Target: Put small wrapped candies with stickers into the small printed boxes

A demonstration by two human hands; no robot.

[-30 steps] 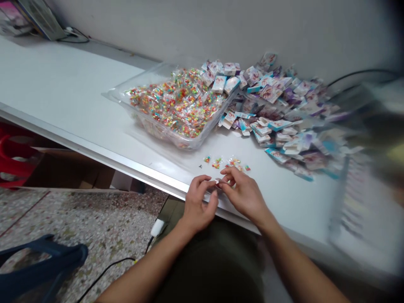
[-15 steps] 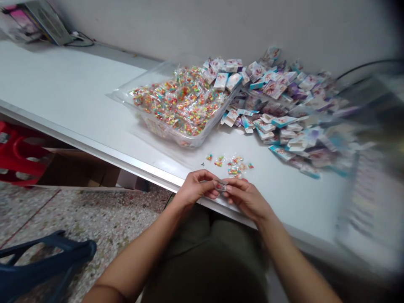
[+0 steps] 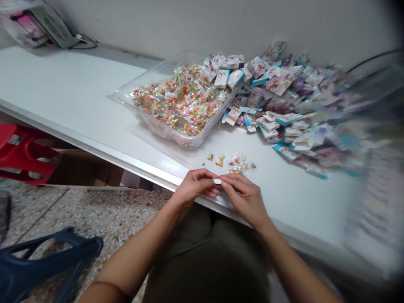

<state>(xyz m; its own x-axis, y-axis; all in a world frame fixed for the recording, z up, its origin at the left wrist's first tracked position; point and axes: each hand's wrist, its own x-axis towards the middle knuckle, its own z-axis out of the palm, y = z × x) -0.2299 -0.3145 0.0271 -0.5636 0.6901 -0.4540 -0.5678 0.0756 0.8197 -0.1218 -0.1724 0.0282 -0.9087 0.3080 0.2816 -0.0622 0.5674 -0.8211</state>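
Note:
Between my fingertips is a small white box [image 3: 217, 182], mostly covered by the fingers, with one white end showing. My left hand [image 3: 199, 185] pinches it from the left. From the right, my right hand [image 3: 241, 191] grips it with thumb and fingers. Just beyond the hands, small clear packets of colourful pellets [image 3: 239, 162] lie on the white table [image 3: 176, 162]. A tiny dark bit [image 3: 203, 164] lies to their left.
A clear plastic tub [image 3: 189, 142] full of similar packets stands behind. To its right spreads a heap of small printed boxes [image 3: 284, 115]. A red stool [image 3: 27, 151], an open cardboard box [image 3: 88, 168] and a blue stool [image 3: 59, 256] are at the lower left.
The box between my fingers has turned, and its white end now shows where a darker opening was. My right fingers have shifted to close over it.

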